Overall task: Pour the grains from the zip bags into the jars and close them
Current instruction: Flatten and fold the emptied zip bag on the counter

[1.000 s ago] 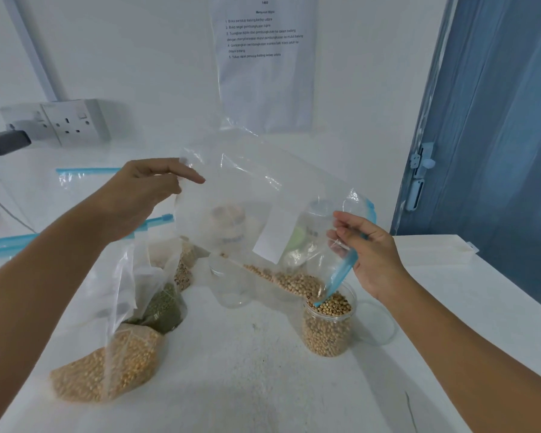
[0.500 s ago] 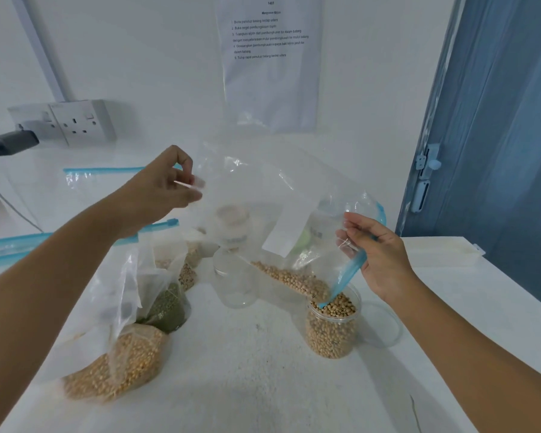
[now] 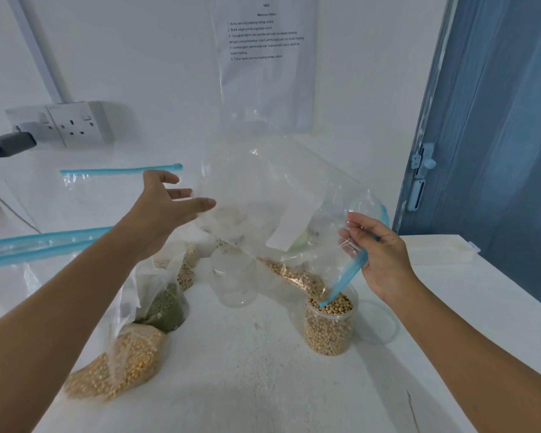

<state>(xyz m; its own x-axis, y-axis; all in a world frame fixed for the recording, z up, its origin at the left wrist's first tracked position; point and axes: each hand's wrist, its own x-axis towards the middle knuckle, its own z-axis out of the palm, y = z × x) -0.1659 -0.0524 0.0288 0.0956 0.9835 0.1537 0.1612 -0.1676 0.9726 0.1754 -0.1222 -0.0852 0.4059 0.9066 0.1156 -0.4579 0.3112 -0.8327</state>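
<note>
Three filled bags lie at my left on the white table [image 3: 263,385]: a corn bag [image 3: 122,367] nearest me, a green-grain bag [image 3: 166,310] behind it, and a third bag [image 3: 185,270] of pale speckled grains further back. Their blue zip strips stand up at the left edge of view.

My left hand [image 3: 166,210] is raised above these bags. Its fingers are straight and spread, gripping nothing. The fingertips [image 3: 206,204] are at the upper left edge of the bag [image 3: 263,195]; contact cannot be confirmed.

This clear bag is held up over the table centre and tilted down to the right. It is nearly empty. Its remaining soybeans [image 3: 294,276] form a narrow band along the lower fold, leading to the mouth. An empty jar [image 3: 233,278] stands upright on the table under the bag.

My right hand [image 3: 381,254] pinches the bag at its mouth, thumb and fingers curled round the film beside the blue zip [image 3: 344,281]. The lower end of the zip rests in the mouth of the jar of soybeans [image 3: 330,326]. This jar stands upright, filled to the rim. A clear lid [image 3: 384,323] lies flat just to its right.
</note>
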